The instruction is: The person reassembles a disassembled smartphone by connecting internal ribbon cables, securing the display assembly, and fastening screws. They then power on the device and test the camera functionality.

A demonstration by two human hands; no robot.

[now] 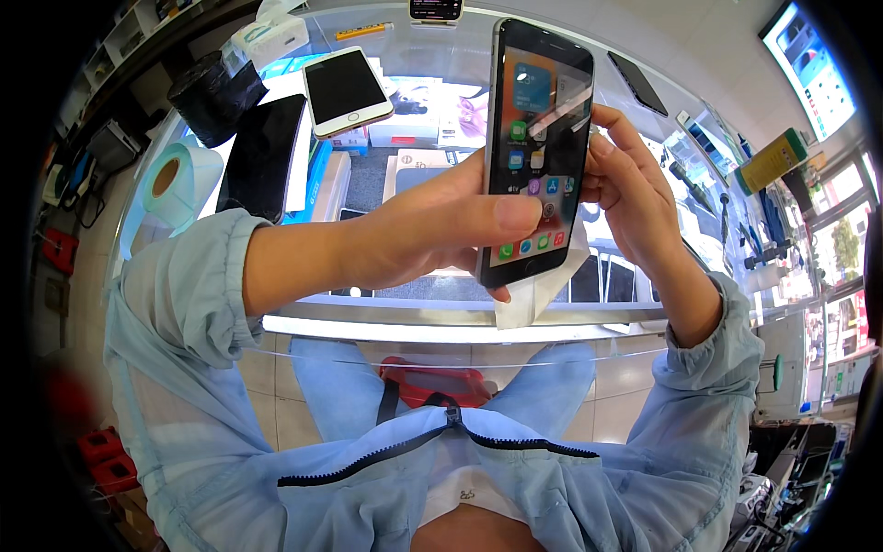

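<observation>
A large smartphone (515, 189) with a dark frame stands nearly upright above the counter, its lit screen showing rows of app icons. My left hand (441, 216) grips it from the left, with the thumb lying across the lower screen and the fingers hidden behind. Close against the phone's right edge, my right hand (635, 179) has its fingers curled and its thumb near the index finger. A small pale bit shows at those fingertips, too small to name. Below and behind the phone, a white sheet of paper or tissue (520, 308) hangs at the counter's front edge.
The glass display counter (441, 313) holds phones and boxes. On its left are a white-framed tablet (346, 90), a large black-screened device (262, 156), a label roll (170, 179), a black roll (204, 97) and a tissue box (269, 39). Another phone (637, 83) lies far right.
</observation>
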